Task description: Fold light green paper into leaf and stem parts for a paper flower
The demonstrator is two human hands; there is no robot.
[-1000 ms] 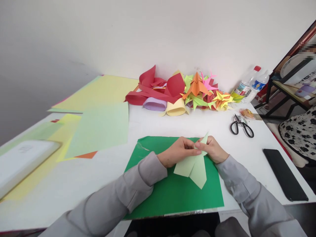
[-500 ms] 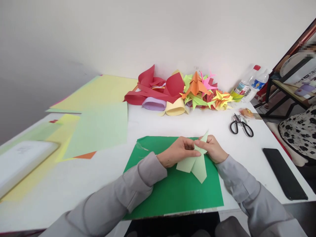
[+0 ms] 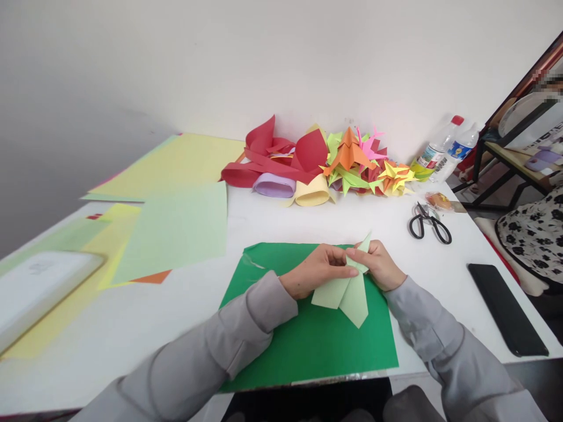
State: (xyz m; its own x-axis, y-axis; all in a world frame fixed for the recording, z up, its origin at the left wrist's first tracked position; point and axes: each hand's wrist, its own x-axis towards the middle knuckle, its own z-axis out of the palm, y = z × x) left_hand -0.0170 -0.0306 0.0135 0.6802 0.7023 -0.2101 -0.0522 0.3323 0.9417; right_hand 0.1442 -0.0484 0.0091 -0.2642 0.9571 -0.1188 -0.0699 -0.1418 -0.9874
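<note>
A pale green folded paper (image 3: 355, 300) is held in both hands above a green sheet (image 3: 308, 351). Two flaps of the paper hang down toward me, and a narrow point sticks up between my hands. My left hand (image 3: 319, 271) pinches the fold from the left, its thumb and index finger on the paper's middle. My right hand (image 3: 379, 264) grips the upper part from the right, thumb on the near face. The other fingers of my right hand are partly hidden behind the paper.
At the back lie red paper shapes (image 3: 268, 170) and folded paper figures (image 3: 349, 153). Right are plastic bottles (image 3: 440, 146), scissors (image 3: 426, 221) and a black phone (image 3: 505, 309). Left are paper sheets (image 3: 180, 225) and a white box-like object (image 3: 44, 287). A person's patterned clothing (image 3: 534, 237) shows far right.
The left hanging flap has shifted very slightly to the left. Both hands keep nearly the same place and hold on the paper.
</note>
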